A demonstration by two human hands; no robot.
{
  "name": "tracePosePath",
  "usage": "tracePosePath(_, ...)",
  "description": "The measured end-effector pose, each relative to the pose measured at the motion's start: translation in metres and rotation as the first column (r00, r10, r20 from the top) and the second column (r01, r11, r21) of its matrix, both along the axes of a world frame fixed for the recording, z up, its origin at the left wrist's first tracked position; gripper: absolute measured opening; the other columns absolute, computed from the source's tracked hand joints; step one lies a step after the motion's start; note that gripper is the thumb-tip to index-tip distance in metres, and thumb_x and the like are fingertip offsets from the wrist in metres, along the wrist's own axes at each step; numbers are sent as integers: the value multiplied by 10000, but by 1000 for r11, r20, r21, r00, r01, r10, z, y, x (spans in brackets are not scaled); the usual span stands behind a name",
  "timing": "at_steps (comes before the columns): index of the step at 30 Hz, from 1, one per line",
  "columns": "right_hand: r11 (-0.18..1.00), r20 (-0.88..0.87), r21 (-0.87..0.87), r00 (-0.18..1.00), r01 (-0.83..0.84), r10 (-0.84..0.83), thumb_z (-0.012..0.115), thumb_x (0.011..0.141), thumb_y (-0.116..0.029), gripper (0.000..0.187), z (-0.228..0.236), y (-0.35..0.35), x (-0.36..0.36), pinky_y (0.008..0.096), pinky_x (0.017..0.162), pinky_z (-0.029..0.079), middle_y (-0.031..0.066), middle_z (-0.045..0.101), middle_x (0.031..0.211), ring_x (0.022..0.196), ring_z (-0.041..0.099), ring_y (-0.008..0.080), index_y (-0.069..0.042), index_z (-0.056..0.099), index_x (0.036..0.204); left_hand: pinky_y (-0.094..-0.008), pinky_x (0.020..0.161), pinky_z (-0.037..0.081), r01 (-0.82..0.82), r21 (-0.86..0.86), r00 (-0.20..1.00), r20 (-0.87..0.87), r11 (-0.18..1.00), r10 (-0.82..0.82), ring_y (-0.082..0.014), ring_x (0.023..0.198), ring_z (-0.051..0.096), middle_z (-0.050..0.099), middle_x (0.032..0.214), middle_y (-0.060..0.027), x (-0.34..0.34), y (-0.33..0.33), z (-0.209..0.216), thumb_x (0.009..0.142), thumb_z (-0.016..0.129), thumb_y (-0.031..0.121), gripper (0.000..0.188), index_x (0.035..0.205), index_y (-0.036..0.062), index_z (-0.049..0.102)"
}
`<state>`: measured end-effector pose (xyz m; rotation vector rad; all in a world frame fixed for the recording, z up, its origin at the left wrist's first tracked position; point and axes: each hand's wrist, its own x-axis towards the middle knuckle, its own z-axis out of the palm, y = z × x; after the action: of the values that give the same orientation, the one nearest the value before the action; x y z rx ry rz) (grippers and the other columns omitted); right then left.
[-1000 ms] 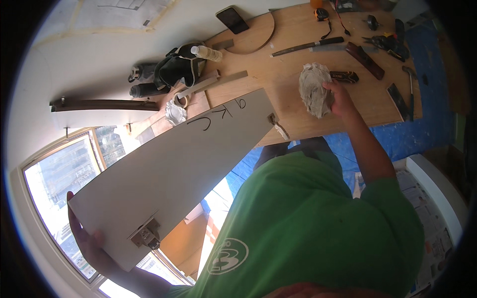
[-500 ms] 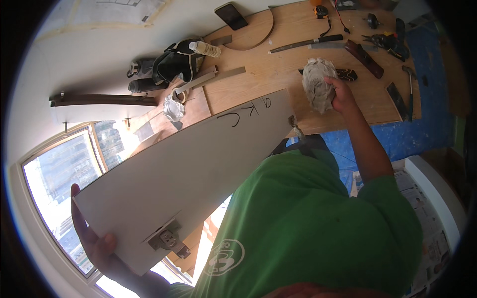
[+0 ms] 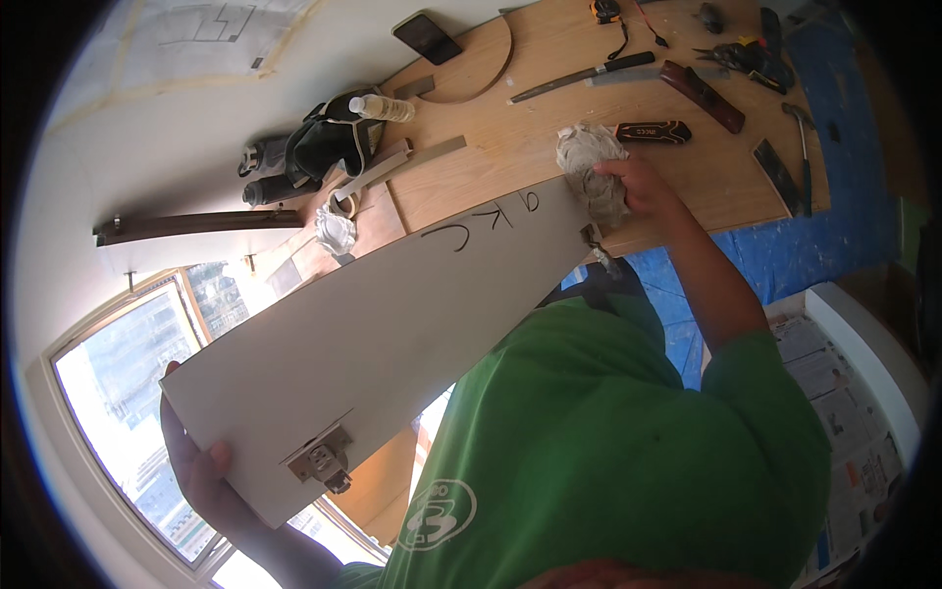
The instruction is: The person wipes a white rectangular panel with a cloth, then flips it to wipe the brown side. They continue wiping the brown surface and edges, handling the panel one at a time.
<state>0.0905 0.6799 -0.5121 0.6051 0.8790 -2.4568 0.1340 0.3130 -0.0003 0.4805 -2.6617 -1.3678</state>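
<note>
A long white cabinet door panel (image 3: pixel 383 314) slants across the view in front of my body, with dark marker strokes near its far end. My left hand (image 3: pixel 201 461) grips its near left end, thumb on top and the other fingers round the edge. A metal hinge (image 3: pixel 324 459) is fixed near that end, and a second hinge (image 3: pixel 601 247) sits by the far right corner. In my right hand (image 3: pixel 633 187) is a crumpled whitish rag (image 3: pixel 589 162), held against or just beside the panel's far end. Beyond the rag lies a black and orange handle (image 3: pixel 653 132), partly covered.
On the wooden worktop (image 3: pixel 491 108) are a file (image 3: pixel 579 79), a brown case (image 3: pixel 702 96), a hammer (image 3: pixel 803 147), pliers (image 3: pixel 736 56), a tape measure (image 3: pixel 604 11) and a phone (image 3: pixel 426 37). A black bag (image 3: pixel 329 142) and plastic bottle (image 3: pixel 383 107) stand left. Windows (image 3: pixel 128 363) are beside my left arm.
My right hand has brought the rag left and nearer, to the panel's far end, uncovering more of the black and orange handle. The panel's left end has shifted slightly right.
</note>
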Motion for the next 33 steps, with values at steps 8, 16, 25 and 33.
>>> tracePosePath(8,986,85,6,982,-168,167,663,879,11,407,-18,-33,-30,418,867,611,145,712,1096,962,729,257,32,598,1280,-434,1056,535,-6,81,1000,27,997,4,-343,1253,614,580,1358,-225,1,-24,-6,660,669,214,973,1545,-40,354)
tracePosePath(16,965,60,172,979,-200,192,762,804,28,411,-23,-45,-34,408,833,613,131,732,1061,915,734,244,36,653,1201,-451,1101,507,-33,128,999,47,991,27,-350,1275,596,531,1417,-245,2,-31,-8,669,685,223,1010,1559,-71,309)
tracePosePath(25,763,-3,602,955,-236,298,818,772,-19,425,-43,-56,-37,337,862,571,107,750,1057,921,721,199,23,689,1175,-473,1133,472,-34,124,999,35,992,30,-362,1315,569,491,1484,-243,-2,-35,-9,681,681,223,1018,1572,-78,289)
tracePosePath(33,666,-160,699,851,-260,500,822,746,-180,400,8,-70,-45,347,846,553,137,761,946,907,720,209,23,725,1077,-475,1127,459,-36,31,998,57,999,34,-358,1321,563,490,1493,-239,-4,-32,-9,695,685,288,1029,1577,-67,294)
